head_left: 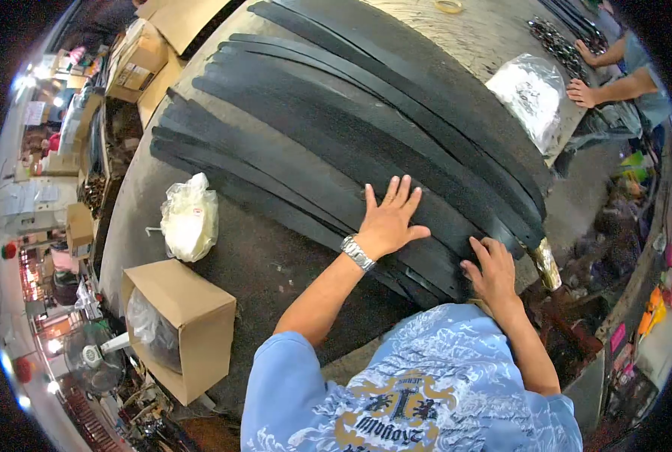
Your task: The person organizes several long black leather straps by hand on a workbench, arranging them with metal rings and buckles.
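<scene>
From a distance, I am watching the left hand (393, 224) pressing open and flat, fingers spread, on a fan of black strips (306, 120) that is lying across a worktable (264, 290). The right hand (494, 273) is resting at the strips' near end, fingers loosely bent, thumb standing apart, holding nothing that I am able to see.

I am judging slippage to be the chief danger: the strips are overlapping unevenly, so a sideways push from the left palm could be dragging neighbors out of line. With the near ends lying close to the table's edge, a pull by the right hand could be sending a loose strip over the side. The metal wristwatch (358, 253) is sitting low over the outer strips, and its bracelet could be catching or scuffing one.

The far tips are fanning apart, beyond both hands' hold, and any swing toward the near side could be knocking the white plastic bag (190, 220). Across the way, a co-worker's hands (583, 93) are resting apart, beside another clear bag (528, 98), and seem unlikely to be interfering.
</scene>
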The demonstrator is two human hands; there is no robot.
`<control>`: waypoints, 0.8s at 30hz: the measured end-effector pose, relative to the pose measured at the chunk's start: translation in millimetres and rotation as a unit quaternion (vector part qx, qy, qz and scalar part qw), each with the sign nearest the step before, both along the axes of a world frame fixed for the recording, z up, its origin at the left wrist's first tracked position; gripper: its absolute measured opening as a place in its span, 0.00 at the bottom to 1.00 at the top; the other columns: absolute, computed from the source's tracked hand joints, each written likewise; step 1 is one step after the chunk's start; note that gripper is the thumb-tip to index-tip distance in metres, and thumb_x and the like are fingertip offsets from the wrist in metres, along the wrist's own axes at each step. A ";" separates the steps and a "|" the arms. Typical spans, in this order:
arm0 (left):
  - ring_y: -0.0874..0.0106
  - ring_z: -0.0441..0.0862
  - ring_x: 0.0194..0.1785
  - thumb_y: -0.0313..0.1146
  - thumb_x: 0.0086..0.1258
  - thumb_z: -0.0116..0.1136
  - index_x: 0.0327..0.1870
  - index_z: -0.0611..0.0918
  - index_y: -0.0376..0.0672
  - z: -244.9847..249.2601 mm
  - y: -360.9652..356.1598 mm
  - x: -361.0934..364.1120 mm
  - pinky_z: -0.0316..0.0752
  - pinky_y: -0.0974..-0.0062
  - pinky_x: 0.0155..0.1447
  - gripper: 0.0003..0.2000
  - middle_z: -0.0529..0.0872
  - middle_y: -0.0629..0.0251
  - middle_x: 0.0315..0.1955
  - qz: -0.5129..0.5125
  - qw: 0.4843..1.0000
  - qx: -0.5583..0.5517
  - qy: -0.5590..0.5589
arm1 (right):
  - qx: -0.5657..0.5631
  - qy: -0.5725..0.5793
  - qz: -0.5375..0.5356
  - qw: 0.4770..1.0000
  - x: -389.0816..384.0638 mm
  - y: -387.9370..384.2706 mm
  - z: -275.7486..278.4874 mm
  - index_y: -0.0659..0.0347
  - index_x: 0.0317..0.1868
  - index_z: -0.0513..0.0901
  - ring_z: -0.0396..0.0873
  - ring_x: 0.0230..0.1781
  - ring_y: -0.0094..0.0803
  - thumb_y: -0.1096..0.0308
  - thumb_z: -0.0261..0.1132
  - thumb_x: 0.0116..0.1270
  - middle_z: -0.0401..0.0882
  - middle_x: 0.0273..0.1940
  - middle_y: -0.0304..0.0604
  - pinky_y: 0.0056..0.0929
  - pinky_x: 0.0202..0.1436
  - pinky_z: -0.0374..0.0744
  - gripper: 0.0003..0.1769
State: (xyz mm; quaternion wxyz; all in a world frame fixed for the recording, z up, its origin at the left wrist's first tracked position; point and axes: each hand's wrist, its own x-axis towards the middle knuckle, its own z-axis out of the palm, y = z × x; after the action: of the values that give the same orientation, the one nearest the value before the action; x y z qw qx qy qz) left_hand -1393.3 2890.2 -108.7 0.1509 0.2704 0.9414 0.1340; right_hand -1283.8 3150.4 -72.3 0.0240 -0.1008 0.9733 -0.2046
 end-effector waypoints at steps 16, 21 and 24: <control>0.56 0.50 0.82 0.67 0.70 0.48 0.79 0.59 0.48 0.1 -1.5 -40.3 0.39 0.26 0.73 0.43 0.53 0.60 0.80 -0.019 0.997 -0.065 0.045 | 0.167 0.024 -0.012 0.986 5.4 3.3 -14.3 0.53 0.70 0.71 0.61 0.73 0.45 0.63 0.67 0.64 0.62 0.75 0.48 0.67 0.75 0.52 0.33; 0.53 0.52 0.81 0.64 0.71 0.49 0.78 0.59 0.46 -3.4 11.3 -51.3 0.39 0.25 0.72 0.42 0.54 0.54 0.79 0.003 0.993 0.036 0.109 | 0.140 0.048 -0.040 0.988 -5.0 8.2 -9.8 0.54 0.67 0.73 0.69 0.67 0.41 0.64 0.68 0.63 0.70 0.70 0.44 0.62 0.72 0.59 0.31; 0.55 0.53 0.81 0.63 0.71 0.50 0.79 0.59 0.48 -10.6 20.8 -59.6 0.40 0.25 0.73 0.40 0.55 0.59 0.79 -0.019 0.989 0.022 0.143 | 0.112 0.064 -0.056 0.990 -8.1 11.7 -13.2 0.53 0.65 0.75 0.71 0.63 0.39 0.64 0.69 0.62 0.73 0.66 0.43 0.59 0.69 0.62 0.30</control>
State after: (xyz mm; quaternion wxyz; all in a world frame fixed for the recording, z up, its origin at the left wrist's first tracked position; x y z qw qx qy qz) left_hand -1452.9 2911.0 -119.3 0.0110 0.3074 0.9449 0.1117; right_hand -1291.9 3162.1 -85.6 -0.0386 -0.0553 0.9938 -0.0883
